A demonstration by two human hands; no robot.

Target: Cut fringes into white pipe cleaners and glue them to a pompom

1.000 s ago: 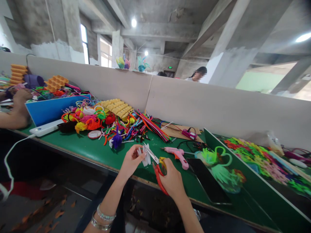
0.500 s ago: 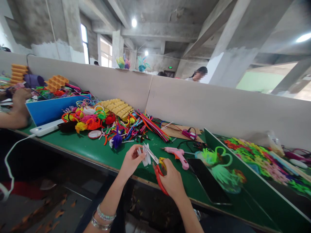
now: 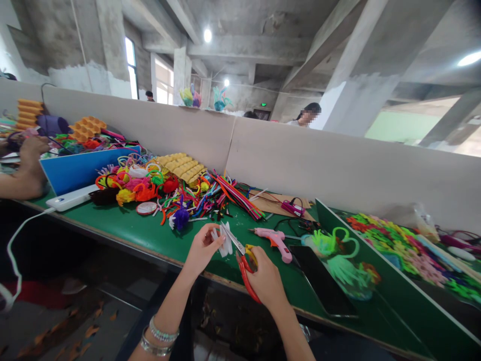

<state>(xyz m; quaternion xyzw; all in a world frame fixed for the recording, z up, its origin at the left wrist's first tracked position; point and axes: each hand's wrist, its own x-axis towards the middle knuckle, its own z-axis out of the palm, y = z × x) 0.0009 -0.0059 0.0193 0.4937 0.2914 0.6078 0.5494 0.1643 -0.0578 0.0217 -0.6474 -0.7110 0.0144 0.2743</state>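
Over the table (image 3: 124, 223), scissors (image 3: 240, 246) at white strips (image 3: 225, 246).

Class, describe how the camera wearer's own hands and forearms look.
The left hand and right hand are gloveless; no sleeves show. The left forearm wears a pale, turquoise-flecked beaded bracelet and a silver-coloured bangle. The right forearm shows no jewellery.

No readable text; small green sign (image 3: 263, 105) at the back illegible.

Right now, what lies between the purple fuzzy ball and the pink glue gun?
In the head view, your left hand, the white strips it holds and the blades of the scissors lie between them.
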